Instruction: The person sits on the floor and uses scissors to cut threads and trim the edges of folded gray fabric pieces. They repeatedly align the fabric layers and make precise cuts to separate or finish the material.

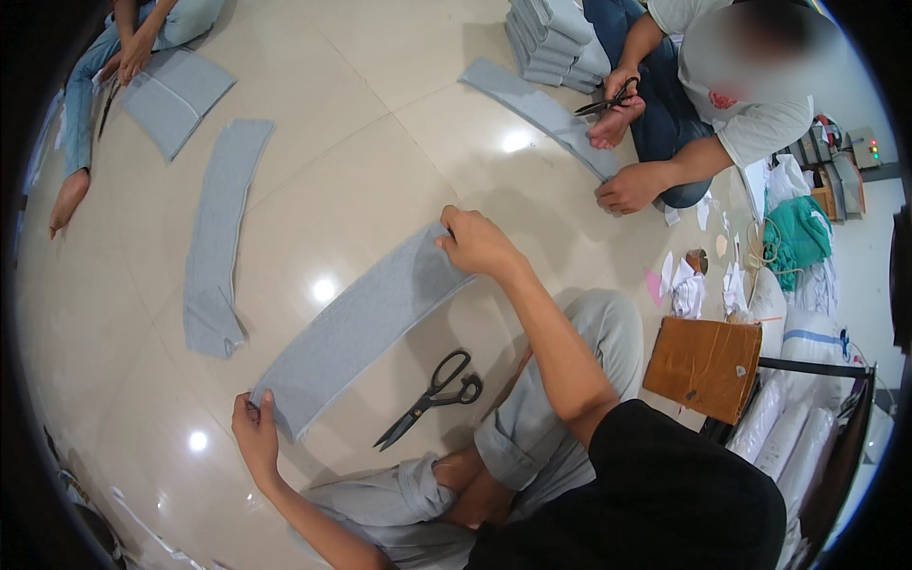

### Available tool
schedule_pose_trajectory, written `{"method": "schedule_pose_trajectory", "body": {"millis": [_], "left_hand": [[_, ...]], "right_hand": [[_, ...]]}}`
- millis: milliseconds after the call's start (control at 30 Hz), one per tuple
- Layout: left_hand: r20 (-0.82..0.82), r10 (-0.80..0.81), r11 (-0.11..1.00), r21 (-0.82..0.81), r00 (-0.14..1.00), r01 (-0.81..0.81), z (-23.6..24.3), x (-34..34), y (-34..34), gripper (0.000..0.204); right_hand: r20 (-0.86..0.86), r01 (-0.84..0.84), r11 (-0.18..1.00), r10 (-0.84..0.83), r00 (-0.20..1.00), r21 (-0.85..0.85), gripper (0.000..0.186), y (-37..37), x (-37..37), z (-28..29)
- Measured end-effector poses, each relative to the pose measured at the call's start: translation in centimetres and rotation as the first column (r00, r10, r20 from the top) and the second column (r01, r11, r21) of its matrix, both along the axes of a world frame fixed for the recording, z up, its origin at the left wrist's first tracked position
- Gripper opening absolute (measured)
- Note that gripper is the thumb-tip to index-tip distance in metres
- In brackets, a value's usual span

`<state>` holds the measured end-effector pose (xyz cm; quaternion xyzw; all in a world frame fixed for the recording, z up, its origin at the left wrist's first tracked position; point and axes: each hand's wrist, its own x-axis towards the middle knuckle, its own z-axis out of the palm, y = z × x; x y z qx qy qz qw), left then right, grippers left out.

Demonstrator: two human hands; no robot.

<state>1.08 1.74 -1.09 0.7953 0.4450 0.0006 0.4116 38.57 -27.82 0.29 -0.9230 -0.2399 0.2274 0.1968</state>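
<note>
A long grey fabric strip (366, 313) stretches slantwise across the floor in front of me. My left hand (255, 432) grips its near left corner between thumb and fingers. At the strip's far right end, my right hand (475, 242) is closed on the edge. Black-handled scissors (427, 399) lie on the floor between the strip and my crossed legs, touched by neither hand. Left of the strip, a second grey fabric piece (220, 237) lies flat, its lower end slightly folded.
At upper right a seated person (703, 104) holds scissors (616, 98) beside another grey strip (541, 114); folded grey fabric (556, 43) is stacked behind. Another person's hands (138, 47) touch a grey piece (178, 100) at upper left. Paper scraps (688, 290) and a cardboard piece (703, 369) lie right.
</note>
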Motion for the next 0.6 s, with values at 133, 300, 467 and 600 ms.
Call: {"method": "schedule_pose_trajectory", "body": {"millis": [133,300,467,600], "left_hand": [[-0.015,0.012,1.0,-0.005,1.0,-0.012,0.1,0.2,-0.1,0.042],[0.01,0.054,0.998,-0.013,0.998,-0.054,0.0,0.3,-0.3,0.041],[0.029,0.094,0.996,-0.011,0.995,-0.094,0.3,0.6,-0.7,0.04],[-0.003,0.071,0.997,-0.038,0.997,-0.071,1.1,0.9,-0.7,0.043]], "right_hand": [[-0.021,0.006,1.0,-0.006,1.0,-0.006,0.022,0.1,0.1,0.2],[-0.042,0.007,1.0,-0.008,0.999,-0.015,0.023,0.3,0.0,0.8],[-0.046,-0.009,1.0,0.008,0.999,-0.018,0.024,0.5,0.1,1.1],[-0.08,-0.002,0.999,-0.002,0.997,-0.049,0.026,0.8,0.0,1.5]]}}
